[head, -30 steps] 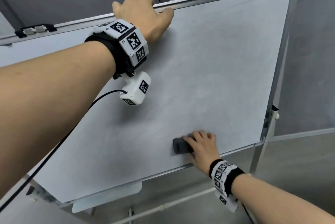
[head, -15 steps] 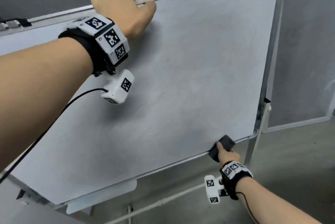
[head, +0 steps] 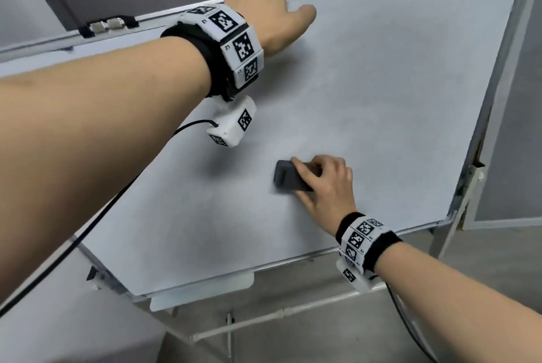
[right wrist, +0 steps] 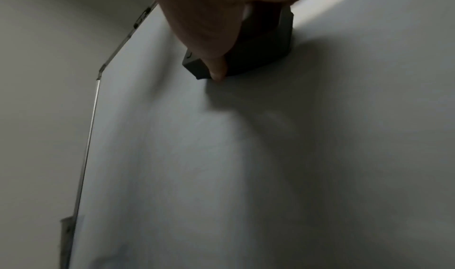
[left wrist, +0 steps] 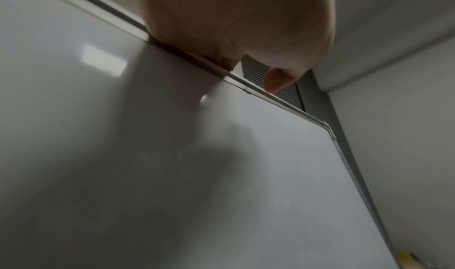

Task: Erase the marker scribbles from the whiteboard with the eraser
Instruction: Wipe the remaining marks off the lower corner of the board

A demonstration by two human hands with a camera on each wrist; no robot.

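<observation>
Dark eraser (head: 289, 177) flat on whiteboard (head: 381, 92)

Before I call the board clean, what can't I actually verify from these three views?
- Board under the eraser: covered by the eraser and the right hand in the head view.
- Whiteboard left part: behind the left forearm in the head view.
- Left hand grip: fingertips curl behind the top frame.
- Faint residue: both wrist views are too dark and blurred.

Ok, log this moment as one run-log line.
left hand: grips whiteboard top edge | right hand: presses eraser flat on board, lower middle | scribbles: none visible
</observation>
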